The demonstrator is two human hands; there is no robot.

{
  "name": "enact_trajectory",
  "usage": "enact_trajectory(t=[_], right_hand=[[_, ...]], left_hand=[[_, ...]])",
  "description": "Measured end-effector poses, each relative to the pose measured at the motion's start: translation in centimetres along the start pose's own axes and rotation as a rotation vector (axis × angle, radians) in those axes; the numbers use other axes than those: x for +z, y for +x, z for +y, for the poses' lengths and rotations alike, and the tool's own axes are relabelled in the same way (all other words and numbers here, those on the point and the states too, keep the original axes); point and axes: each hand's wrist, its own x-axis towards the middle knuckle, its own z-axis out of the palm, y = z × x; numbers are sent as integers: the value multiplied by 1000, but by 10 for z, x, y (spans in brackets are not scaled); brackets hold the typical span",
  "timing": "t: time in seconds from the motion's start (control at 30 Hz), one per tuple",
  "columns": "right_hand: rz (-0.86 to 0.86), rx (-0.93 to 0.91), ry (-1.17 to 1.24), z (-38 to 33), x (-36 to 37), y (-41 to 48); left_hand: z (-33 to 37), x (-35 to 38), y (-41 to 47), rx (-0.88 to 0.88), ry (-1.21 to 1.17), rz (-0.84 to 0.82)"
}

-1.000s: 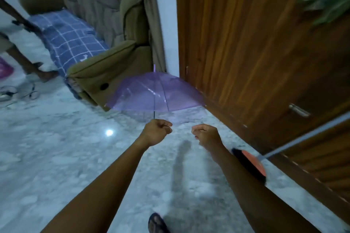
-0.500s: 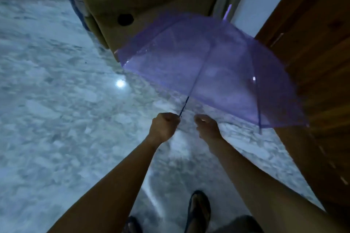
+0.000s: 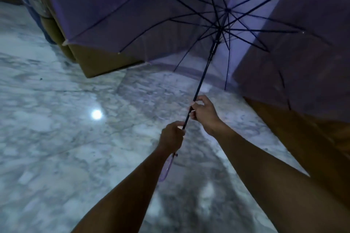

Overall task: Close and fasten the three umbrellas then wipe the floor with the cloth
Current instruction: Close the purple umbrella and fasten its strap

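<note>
An open see-through purple umbrella (image 3: 121,9) fills the top of the head view, its underside and dark ribs facing me. Its thin dark shaft (image 3: 203,73) slants down to my hands. My left hand (image 3: 171,136) grips the bottom of the shaft, with the clear purple curved handle (image 3: 166,168) sticking out below it. My right hand (image 3: 203,112) pinches the shaft just above the left hand. The other umbrellas and the cloth are out of view.
Grey-white marble floor (image 3: 56,138) with a bright light reflection (image 3: 96,114) spreads below. An olive sofa base (image 3: 100,64) stands behind the umbrella at upper left. A brown wooden door (image 3: 312,138) runs along the right.
The umbrella has tipped from canopy-up to showing its underside and come much closer. My right hand, apart from the shaft before, now grips it above my left hand.
</note>
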Motion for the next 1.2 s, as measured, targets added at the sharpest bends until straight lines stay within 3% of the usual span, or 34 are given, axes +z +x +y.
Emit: enact_trajectory(t=[0.13,0.33,0.63,0.93,1.07,1.2], right_hand=[[-21,24,-15,-81,-27,-71],[42,136,22,-258,-87,-177],[275,45,281,-499,-159,-349],[783,-177,448,-634,-192,-575],[1050,-350,570,-673,-221,-691],[1160,-443,601,-702,-248,-808]], left_hand=[[76,-41,-83,3,-218,-80],[268,-126,-196,12,-167,-65],[523,-259,-304,25,-198,-324],[639,-340,-455,487,-231,-657],[668,-353,-530,536,-291,-866],[698,-354,-613,534,-354,-1063]])
